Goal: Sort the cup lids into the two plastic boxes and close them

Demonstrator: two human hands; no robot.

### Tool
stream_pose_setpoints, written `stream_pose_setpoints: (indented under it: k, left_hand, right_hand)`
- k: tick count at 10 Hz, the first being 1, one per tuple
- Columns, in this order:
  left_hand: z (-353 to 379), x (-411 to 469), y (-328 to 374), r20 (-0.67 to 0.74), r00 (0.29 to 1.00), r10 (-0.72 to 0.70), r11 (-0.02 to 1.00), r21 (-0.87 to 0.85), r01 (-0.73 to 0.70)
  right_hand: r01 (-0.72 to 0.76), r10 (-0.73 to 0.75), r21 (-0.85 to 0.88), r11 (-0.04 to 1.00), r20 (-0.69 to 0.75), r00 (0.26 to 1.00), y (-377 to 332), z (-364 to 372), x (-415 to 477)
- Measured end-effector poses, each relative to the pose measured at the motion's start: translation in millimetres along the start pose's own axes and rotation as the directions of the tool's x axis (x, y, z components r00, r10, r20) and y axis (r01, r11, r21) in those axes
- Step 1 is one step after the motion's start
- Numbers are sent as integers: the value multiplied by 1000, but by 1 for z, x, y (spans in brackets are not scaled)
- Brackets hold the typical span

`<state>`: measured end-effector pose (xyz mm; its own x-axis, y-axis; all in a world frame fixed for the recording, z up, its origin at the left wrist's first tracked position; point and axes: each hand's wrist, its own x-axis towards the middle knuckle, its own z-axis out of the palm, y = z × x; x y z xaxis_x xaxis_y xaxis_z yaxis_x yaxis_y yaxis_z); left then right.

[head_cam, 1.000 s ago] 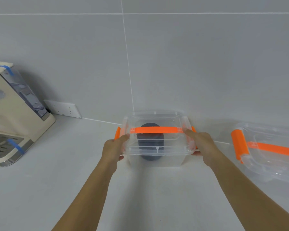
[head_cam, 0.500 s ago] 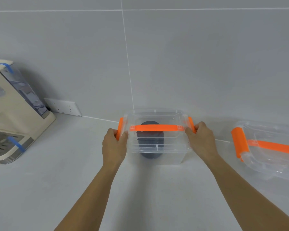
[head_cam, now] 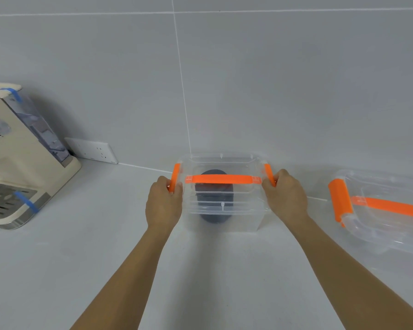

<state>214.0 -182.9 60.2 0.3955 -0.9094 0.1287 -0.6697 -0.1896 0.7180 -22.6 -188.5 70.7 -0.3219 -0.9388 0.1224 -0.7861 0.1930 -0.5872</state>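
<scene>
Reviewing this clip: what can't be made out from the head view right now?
- Dark lids in the centre box: count unreadable through the clear lid and orange handle.
- Side latches: partly under the left hand and right hand, so whether they are snapped is unclear.
- Right box: cut off by the frame edge.
- Coffee machine: cropped on the left.

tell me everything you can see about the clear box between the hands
The clear plastic box with orange latches stands upright on the white counter near the grey tiled wall. Its transparent lid is on, crossed by an orange carry handle. An orange clip sits at each short end. The left hand presses on the left clip and the right hand on the right clip. Through the walls shows a stack of dark round cup lids.
</scene>
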Motion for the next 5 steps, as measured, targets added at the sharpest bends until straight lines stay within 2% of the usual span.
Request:
stream_pose_setpoints:
  k: [2,4,5]
  left_hand:
    - [-5,-2,2,59,998,-3,995,95,-2]
    - [-20,-2,3,163,986,34,963,259,-76]
    - [-31,-4,12,149,984,95,945,296,-136]
  right_hand:
    - [13,-8,-68,998,69,998,-1,-6,-2]
    - [73,-29,-227,971,191,981,-1,-23,-3]
    - [106,-58,-244,964,195,979,-3,-41,-5]
